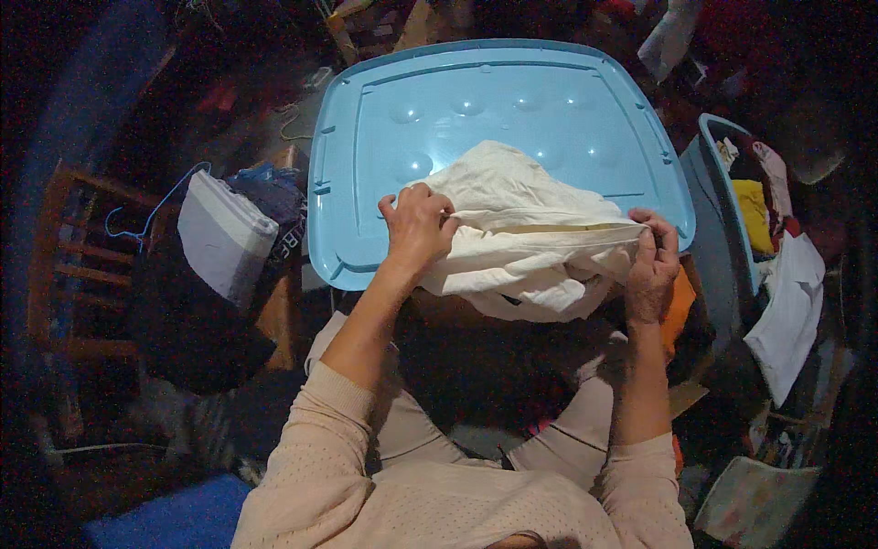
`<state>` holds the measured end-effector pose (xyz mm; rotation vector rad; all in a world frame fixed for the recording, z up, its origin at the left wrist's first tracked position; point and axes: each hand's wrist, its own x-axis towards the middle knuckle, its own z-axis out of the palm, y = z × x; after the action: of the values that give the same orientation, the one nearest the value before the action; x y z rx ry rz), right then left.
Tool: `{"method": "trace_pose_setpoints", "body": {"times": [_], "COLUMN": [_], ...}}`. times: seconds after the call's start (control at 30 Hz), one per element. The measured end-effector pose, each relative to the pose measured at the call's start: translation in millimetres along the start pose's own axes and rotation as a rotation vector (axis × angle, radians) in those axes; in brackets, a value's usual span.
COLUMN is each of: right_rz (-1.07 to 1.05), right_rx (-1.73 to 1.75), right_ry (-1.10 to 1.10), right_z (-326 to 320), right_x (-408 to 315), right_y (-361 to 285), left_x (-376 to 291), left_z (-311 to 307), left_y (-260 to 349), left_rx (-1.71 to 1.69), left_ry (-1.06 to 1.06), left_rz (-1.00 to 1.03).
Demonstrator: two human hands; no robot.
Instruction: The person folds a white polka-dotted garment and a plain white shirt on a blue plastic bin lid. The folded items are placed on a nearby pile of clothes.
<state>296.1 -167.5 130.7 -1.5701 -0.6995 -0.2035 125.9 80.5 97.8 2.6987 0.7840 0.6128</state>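
Observation:
A cream-coloured cloth garment lies bunched over the near edge of a light blue plastic lid, part of it hanging toward my lap. At the cloth's left side, my left hand pinches a fold between thumb and fingers. My right hand grips the garment's right end, thumb on top of a long edge. Between the hands that edge runs nearly straight, with a narrow gap in the layers behind it. The kind of garment cannot be made out.
On the left, a folded grey-and-white cloth sits on dark clothes beside a blue wire hanger and a wooden chair. To the right stands a grey-blue bin with clothes inside and a white cloth over its side.

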Motion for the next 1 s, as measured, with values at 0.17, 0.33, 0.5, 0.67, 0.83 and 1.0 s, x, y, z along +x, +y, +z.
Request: {"method": "trace_pose_setpoints", "body": {"times": [0.17, 0.33, 0.5, 0.67, 0.83, 1.0], "right_rz": [0.104, -0.029, 0.023, -0.026, -0.313, -0.213], "right_rx": [-0.220, -0.371, -0.258, -0.239, -0.375, -0.044], "right_ry": [0.101, 0.071, -0.150, -0.596, -0.634, -0.266], "right_z": [2, -3, -8, -23, -51, -88], "right_x": [-4, 0, 2, -11, -6, 65], "right_y": [-8, -6, 0, -7, -7, -84], "left_x": [9, 9, 3, 3, -28, -11], "left_z": [-15, -25, -33, -49, -71, -166], "left_y": [-8, -5, -12, -23, -28, -2], "left_rx": [-0.757, -1.230, -0.648, -0.866, -0.913, -0.970], "left_ry": [0.057, -0.004, 0.052, 0.037, -0.251, -0.357], "left_rz": [-0.098, -0.253, 0.160, -0.042, -0.083, 0.332]}}
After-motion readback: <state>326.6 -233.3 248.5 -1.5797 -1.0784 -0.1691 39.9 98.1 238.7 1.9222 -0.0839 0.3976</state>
